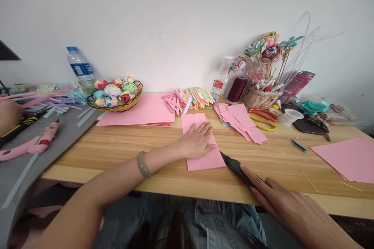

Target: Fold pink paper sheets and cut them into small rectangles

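Nearest the camera, the right hand (280,198) lies low along the front edge of the wooden surface (122,151), fingers stretched almost flat and closed lightly over a dark-handled cutting tool (233,165). The tool's tip points at, and seems just to touch, the lower right corner of the pink paper sheet (201,142); whether a blade is out cannot be told.

The left hand (197,140) rests on that sheet, open and flat with fingers spread, pressing it down rather than gripping it. A pale bangle (143,164) sits on the wrist. The sheet lies whole, with no cut showing in it, so the cutting of this piece looks barely begun, if at all.

Other work does look done. Just behind and right of the sheet lies a stack of smaller pink pieces (241,120), and directly behind it a heap of narrow paper strips (189,99) in several colours. To the sheet's left rear is a large pink sheet (143,111) and a wire basket of folded paper roses (117,93), with a water bottle (80,68) beyond. Far right of the sheet, more pink paper (347,157) waits uncut. Right of the small pieces are red and yellow scissors (263,118), and behind those a woven basket of finished paper flowers on stems (263,66).

Far left of the sheet, a pink glue gun (32,144) lies on a grey surface, near another person's hand (8,114).
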`<action>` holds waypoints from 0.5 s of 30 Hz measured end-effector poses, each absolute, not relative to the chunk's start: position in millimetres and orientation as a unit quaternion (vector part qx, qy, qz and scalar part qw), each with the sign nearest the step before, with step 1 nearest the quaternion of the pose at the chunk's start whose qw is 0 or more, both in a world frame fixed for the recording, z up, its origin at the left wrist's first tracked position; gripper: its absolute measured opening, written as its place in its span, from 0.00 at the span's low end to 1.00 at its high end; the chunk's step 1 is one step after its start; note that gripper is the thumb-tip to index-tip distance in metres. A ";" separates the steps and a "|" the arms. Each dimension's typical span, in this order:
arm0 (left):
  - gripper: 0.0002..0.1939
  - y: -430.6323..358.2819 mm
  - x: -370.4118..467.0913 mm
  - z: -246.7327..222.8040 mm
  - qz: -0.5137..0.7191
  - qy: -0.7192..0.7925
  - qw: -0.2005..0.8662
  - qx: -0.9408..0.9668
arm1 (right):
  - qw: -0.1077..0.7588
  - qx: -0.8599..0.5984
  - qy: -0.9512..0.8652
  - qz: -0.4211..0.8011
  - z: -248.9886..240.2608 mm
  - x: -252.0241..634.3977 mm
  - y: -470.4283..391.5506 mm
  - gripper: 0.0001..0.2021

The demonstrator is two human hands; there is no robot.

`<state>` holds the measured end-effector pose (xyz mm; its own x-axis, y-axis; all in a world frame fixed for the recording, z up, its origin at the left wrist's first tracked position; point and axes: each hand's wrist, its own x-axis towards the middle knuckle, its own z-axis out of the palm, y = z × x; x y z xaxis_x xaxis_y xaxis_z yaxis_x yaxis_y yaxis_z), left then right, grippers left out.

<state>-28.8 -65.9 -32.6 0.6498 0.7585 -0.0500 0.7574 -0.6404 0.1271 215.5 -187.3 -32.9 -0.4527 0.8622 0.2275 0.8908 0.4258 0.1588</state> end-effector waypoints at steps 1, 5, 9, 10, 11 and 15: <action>0.37 -65.8 -29.0 -32.9 0.004 0.418 0.069 0.906 | 0.048 -0.498 -0.857 -0.122 -31.2 214.7 -184.2 0.24; 0.33 -64.9 -31.0 -35.1 0.009 0.411 0.068 0.909 | 0.023 -0.482 -0.869 -0.109 -28.8 211.6 -172.4 0.24; 0.31 -65.7 -31.4 -34.9 0.010 0.408 0.061 0.911 | -0.004 -0.497 -0.862 -0.096 -28.8 206.9 -165.7 0.24; 0.31 -66.1 -31.2 -34.5 0.009 0.412 0.056 0.909 | -0.007 -0.502 -0.859 -0.096 -28.7 205.7 -164.5 0.24; 0.31 -66.6 -31.0 -34.2 0.008 0.421 0.050 0.906 | -0.010 -0.507 -0.856 -0.098 -28.5 204.6 -163.4 0.25; 0.31 -67.1 -31.6 -35.9 0.019 0.469 0.036 0.882 | -0.015 -0.522 -0.847 -0.097 -28.0 200.7 -158.0 0.24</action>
<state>-31.6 -67.1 -35.9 0.5594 0.8289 -0.0006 0.8263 -0.5575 0.0802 200.7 -158.0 -28.0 -0.4552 0.8871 0.0761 0.8813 0.4367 0.1807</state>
